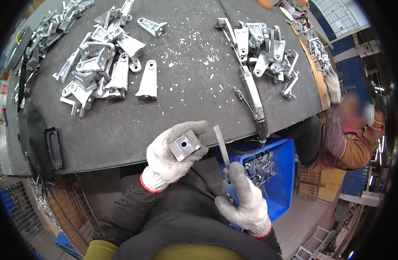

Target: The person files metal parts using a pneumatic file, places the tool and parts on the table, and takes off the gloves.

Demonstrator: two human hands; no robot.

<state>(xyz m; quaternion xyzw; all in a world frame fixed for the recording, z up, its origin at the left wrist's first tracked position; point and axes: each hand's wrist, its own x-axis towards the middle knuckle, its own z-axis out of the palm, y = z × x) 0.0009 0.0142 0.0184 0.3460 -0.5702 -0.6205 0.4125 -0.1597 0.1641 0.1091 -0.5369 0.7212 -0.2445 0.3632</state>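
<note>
My left hand (162, 158), in a white knit glove with a red cuff, is closed around a metal casting (178, 151). A square face of the casting with a round hole points up; the rest is hidden in the palm. My right hand (250, 206), gloved alike, grips a flat, narrow metal file (221, 144) that points up and away. The file's lower end is hidden by the fingers. Its tip stands a little right of the casting, apart from it. Both hands are at the near edge of the dark worktable (181, 108).
A pile of metal brackets (97, 58) lies at the far left, a second pile (270, 50) at the right. Between them are metal chips and a hosed air tool (251, 89). Below the edge, a blue bin (287, 173) holds small metal pieces. A co-worker (344, 143) sits at right.
</note>
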